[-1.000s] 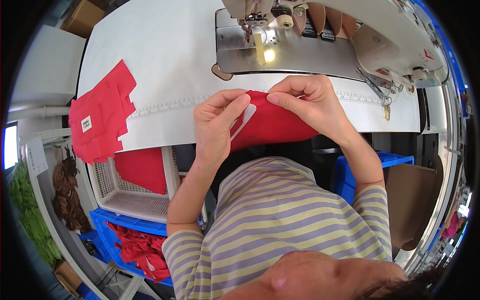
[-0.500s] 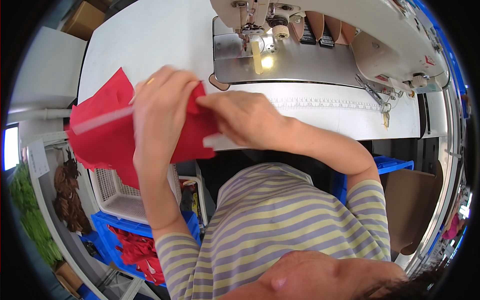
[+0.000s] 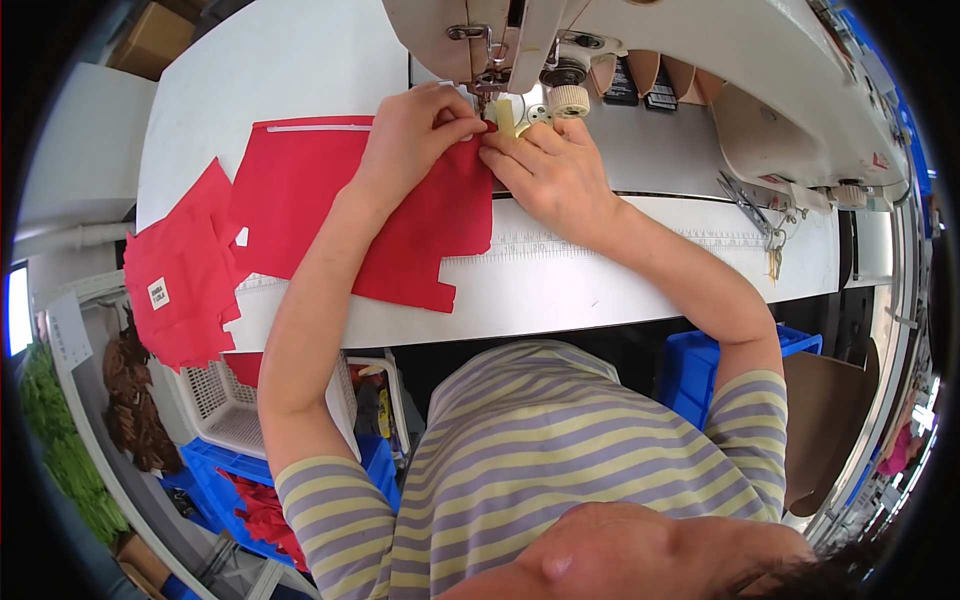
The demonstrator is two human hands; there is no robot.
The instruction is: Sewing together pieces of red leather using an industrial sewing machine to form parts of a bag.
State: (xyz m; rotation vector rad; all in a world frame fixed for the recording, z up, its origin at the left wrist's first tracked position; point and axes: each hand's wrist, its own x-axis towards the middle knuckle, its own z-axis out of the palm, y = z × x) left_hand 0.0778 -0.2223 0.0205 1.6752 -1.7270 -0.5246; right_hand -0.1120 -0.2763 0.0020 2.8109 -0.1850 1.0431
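Observation:
A red fabric panel [image 3: 285, 200] lies on the white table, a narrow white strip [image 3: 318, 128] along its top edge. My left hand [image 3: 405, 140] pinches its upper right corner just below the presser foot and needle [image 3: 486, 100] of the white sewing machine [image 3: 740, 45]. Close beside it, my right hand [image 3: 550, 175] grips the same corner with bent fingers, next to a yellow tape guide [image 3: 505, 114]. The fingertips are partly hidden. More red pieces [image 3: 185, 310], one carrying a white label, lie overlapping at the table's left.
Scissors [image 3: 745, 205] lie right of the metal bed [image 3: 660, 150], above a printed ruler [image 3: 680, 241]. Below the table are a white basket [image 3: 205, 395] and blue crates [image 3: 690, 370] at both sides. A shelf with green and brown bundles [image 3: 130, 400] stands at left.
My hands carried the red panel from the front edge, leftward, then up to the needle. The panel now lies spread flat, its white strip along the top.

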